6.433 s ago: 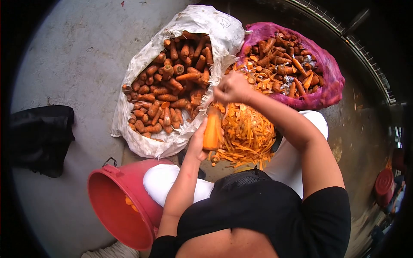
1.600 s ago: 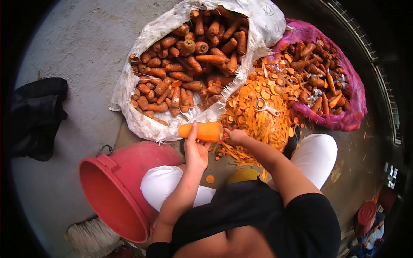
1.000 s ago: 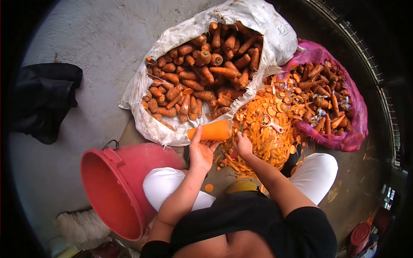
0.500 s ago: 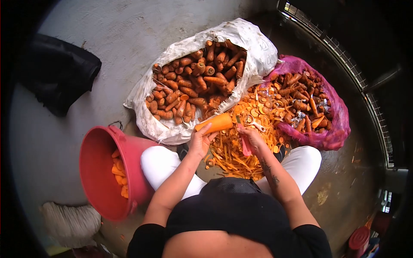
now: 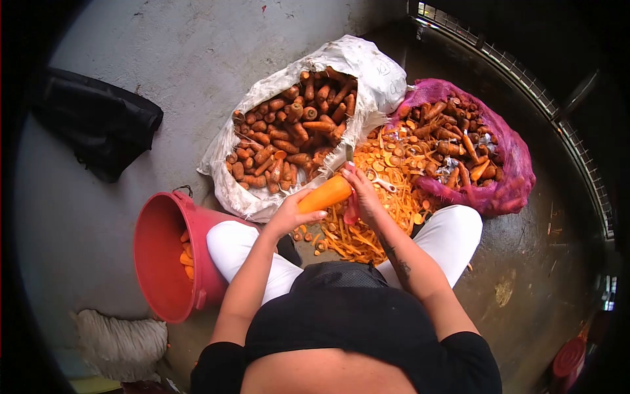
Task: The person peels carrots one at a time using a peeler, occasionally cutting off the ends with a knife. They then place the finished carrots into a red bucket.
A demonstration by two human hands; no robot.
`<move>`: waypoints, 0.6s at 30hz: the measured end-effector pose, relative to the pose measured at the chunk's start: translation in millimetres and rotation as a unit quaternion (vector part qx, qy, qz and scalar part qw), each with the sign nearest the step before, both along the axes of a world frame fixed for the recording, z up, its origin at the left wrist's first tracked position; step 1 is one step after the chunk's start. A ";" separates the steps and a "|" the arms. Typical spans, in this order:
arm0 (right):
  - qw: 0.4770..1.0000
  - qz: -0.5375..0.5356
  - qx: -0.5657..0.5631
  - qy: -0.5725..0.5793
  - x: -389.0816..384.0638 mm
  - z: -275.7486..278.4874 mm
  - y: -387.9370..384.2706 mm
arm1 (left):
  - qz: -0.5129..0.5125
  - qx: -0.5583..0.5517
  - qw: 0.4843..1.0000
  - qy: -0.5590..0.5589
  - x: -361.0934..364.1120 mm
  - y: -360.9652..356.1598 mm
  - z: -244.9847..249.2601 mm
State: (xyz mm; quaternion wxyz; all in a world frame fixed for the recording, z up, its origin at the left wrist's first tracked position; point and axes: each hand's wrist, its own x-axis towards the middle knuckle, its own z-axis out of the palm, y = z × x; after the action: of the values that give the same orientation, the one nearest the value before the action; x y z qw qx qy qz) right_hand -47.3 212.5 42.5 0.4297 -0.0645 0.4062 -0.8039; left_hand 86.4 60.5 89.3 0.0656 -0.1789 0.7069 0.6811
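My left hand [image 5: 287,211] is closed around the near end of a thick, peeled orange carrot [image 5: 326,194], held tilted above the peelings. In my right hand [image 5: 362,186] is a knife with a pinkish-red handle [image 5: 352,210]; its blade points away from me beyond my fingers. The right fingers are at the carrot's far end, and whether they touch it is hard to tell. Below lies a heap of carrot peelings and cut ends [image 5: 357,241]. A peeler with a white handle [image 5: 385,185] rests on that heap, just right of my right hand.
Ahead, a torn white sack [image 5: 220,157] holds many unpeeled carrots. To its right sits a magenta mesh sack [image 5: 515,164] with carrots and scraps. A red bucket [image 5: 154,262] containing peeled carrots leans by my left knee. Black cloth [image 5: 105,121] lies at far left.
My right hand has moved left and up to the carrot's far end, bringing the knife with it. The carrot slants more steeply, and my left hand has shifted toward its near end.
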 end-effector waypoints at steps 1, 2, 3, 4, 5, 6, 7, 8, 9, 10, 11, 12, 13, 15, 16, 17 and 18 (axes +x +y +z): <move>0.999 -0.008 -0.006 0.031 2.1 0.1 -0.7 | -0.040 -0.070 0.997 0.000 -5.4 -0.9 1.4; 0.998 -0.014 -0.012 0.063 4.6 -1.2 -1.0 | -0.079 -0.140 0.987 0.001 -11.0 -1.5 2.7; 0.995 -0.021 -0.017 0.095 6.2 -1.3 0.5 | -0.117 -0.208 0.971 0.002 -15.5 0.2 6.0; 0.992 -0.015 -0.009 0.128 7.8 -1.5 3.8 | -0.114 -0.257 0.960 -0.009 -19.1 4.1 8.8; 0.991 -0.010 0.012 0.131 6.4 -1.2 8.1 | -0.110 -0.305 0.946 -0.020 -23.3 9.2 11.6; 0.991 -0.006 0.033 0.133 4.4 3.3 12.9 | -0.105 -0.352 0.930 -0.031 -26.6 13.9 14.5; 0.989 -0.002 0.054 0.135 3.1 6.3 16.2 | -0.088 -0.358 0.929 -0.027 -28.4 16.7 14.8; 0.982 -0.027 0.039 0.181 4.3 4.6 14.6 | -0.072 -0.364 0.928 -0.023 -29.5 19.2 14.4; 0.982 -0.031 0.033 0.186 5.0 5.4 14.9 | -0.056 -0.369 0.927 -0.021 -28.9 21.6 13.0; 0.981 -0.033 0.028 0.190 7.1 6.3 15.6 | -0.048 -0.377 0.925 -0.013 -27.7 23.3 10.5; 0.982 -0.018 0.037 0.187 6.6 6.9 17.9 | -0.040 -0.384 0.922 -0.004 -27.3 23.7 7.8; 0.982 -0.003 0.046 0.184 6.0 7.5 20.2 | -0.033 -0.391 0.920 0.004 -26.8 24.2 6.5; 0.980 0.001 0.046 0.194 6.3 6.0 20.0 | -0.032 -0.413 0.910 -0.011 -26.5 24.3 5.9; 0.976 0.007 0.046 0.214 7.8 -1.4 17.9 | -0.033 -0.456 0.888 -0.037 -27.3 25.2 7.8; 0.947 -0.050 0.051 0.312 11.9 -9.7 12.3 | -0.029 -0.492 0.869 -0.045 -26.5 27.8 13.0; 0.944 -0.061 0.081 0.314 12.9 -17.1 12.9 | -0.020 -0.520 0.854 -0.021 -24.9 26.0 10.0; 0.939 -0.071 0.109 0.317 14.1 -14.9 15.0 | -0.009 -0.548 0.837 0.003 -23.3 21.8 3.9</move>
State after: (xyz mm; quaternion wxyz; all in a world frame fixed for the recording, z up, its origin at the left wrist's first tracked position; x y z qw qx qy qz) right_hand -33.2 227.6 27.6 0.2247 -0.2398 0.6105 -0.7207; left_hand 63.1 82.3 93.3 -0.0395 -0.1770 0.9663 0.1826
